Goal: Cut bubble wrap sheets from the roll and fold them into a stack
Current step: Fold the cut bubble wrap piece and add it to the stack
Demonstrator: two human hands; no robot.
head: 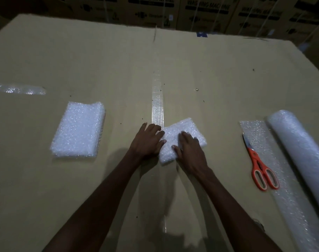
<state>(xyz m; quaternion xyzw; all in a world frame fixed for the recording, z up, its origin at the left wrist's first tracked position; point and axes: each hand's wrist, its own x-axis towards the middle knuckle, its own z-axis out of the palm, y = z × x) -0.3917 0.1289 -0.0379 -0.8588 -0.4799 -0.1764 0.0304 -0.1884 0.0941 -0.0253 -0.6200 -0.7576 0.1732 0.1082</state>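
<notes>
folded sheet (182, 137): white, bubbly, puffy little rectangle under your hands
left hand (147, 140): fingers straight, pressing its left edge
right hand (189, 148): fingers flat and spread on top
stack (78, 130): neat, off to your left

I see both hands pressing on a folded bubble wrap sheet (184, 138) in the middle of the cardboard work surface (218, 73). The left hand (147, 140) lies flat against the sheet's left edge, fingers straight. The right hand (188, 148) rests on top of it, fingers spread. Well to the left sits a stack of folded sheets (78, 130). To the right, orange-handled scissors (258, 164) lie closed on the unrolled end of the bubble wrap roll (298, 153). A clear tape strip (157, 102) runs up the surface beyond the hands. Printed cartons (206, 13) line the far edge.
</notes>
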